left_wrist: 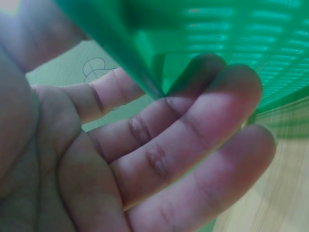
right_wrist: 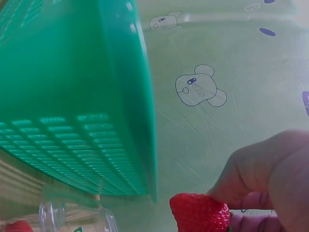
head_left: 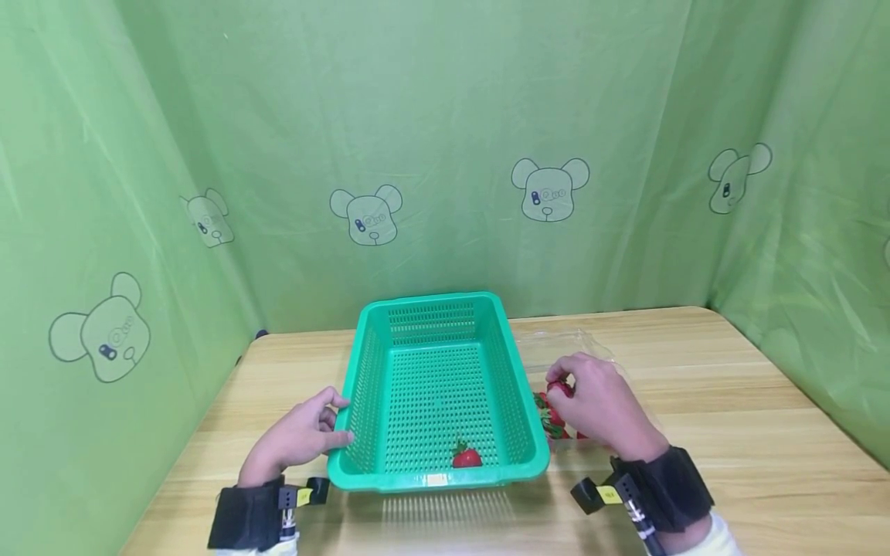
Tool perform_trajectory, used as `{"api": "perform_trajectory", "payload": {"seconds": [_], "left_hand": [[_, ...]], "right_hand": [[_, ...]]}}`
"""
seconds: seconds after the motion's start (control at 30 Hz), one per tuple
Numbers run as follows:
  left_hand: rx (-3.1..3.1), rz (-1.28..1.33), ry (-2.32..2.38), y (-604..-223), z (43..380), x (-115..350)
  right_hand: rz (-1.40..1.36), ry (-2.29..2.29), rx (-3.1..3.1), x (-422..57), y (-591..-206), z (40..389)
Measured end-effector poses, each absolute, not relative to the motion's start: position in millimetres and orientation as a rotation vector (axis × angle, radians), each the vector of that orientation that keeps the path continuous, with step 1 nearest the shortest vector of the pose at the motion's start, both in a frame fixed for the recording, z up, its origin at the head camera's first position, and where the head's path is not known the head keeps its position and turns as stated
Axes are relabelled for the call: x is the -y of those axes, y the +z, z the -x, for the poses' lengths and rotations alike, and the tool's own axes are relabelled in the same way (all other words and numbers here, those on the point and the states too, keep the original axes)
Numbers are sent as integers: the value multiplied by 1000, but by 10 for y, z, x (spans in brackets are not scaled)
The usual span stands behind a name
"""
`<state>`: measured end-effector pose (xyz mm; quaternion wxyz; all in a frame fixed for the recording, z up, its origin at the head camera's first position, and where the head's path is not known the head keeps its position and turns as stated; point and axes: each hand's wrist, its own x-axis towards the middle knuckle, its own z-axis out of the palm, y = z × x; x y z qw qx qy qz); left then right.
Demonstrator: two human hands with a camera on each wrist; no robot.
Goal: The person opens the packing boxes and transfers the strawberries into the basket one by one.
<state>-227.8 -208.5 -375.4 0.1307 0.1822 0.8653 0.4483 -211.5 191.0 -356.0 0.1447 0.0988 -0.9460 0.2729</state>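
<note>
A green plastic basket [head_left: 438, 401] with slotted walls stands in the middle of the table, and one strawberry [head_left: 467, 458] lies inside near its front wall. My left hand [head_left: 306, 432] grips the basket's left rim, thumb on one side and fingers on the other; the left wrist view shows the fingers [left_wrist: 193, 125] reaching beneath the rim. Between thumb and fingertips, my right hand [head_left: 601, 401] pinches a strawberry [right_wrist: 200, 212], beside the basket's right wall. Below that hand, more strawberries [head_left: 552, 421] sit in a clear plastic box [head_left: 542, 354], partly hidden by the hand and the basket.
The wooden table [head_left: 737, 386] extends to both sides. A green curtain [head_left: 445, 116] with printed bear heads hangs behind it and along the sides. The clear box's open lid stands toward the back, close against the basket's right side.
</note>
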Motion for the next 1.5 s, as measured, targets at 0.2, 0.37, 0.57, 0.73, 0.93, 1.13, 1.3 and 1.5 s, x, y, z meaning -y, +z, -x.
{"api": "perform_trajectory", "payload": {"seconds": [0.2,0.37,0.57,0.73,0.93,1.13,1.3,1.5], "left_hand": [[-2525,-529,1291,-3752,2278,2086],[-2537,-543,1279,-3754,2279,2088],[-2539,-552,1271,-3755,2283,2085],[-2543,-563,1258,-3762,2288,2089],[-2527,-545,1281,-3764,2284,2090],[-2538,-543,1278,-3762,2283,2088],[-2550,-546,1266,-3752,2285,2084],[-2545,-544,1268,-3743,2275,2076]], "right_hand": [[-313,782,2711,-1862,-3559,2093],[-324,794,2706,-1828,-3553,2072],[-343,775,2683,-1776,-3540,2045],[-371,748,2648,-1758,-3538,2036],[-409,763,2624,-1706,-3528,2021],[-448,759,2612,-1650,-3524,2015],[-434,774,2634,-1629,-3525,2003],[-450,785,2638,-1604,-3553,1998]]}}
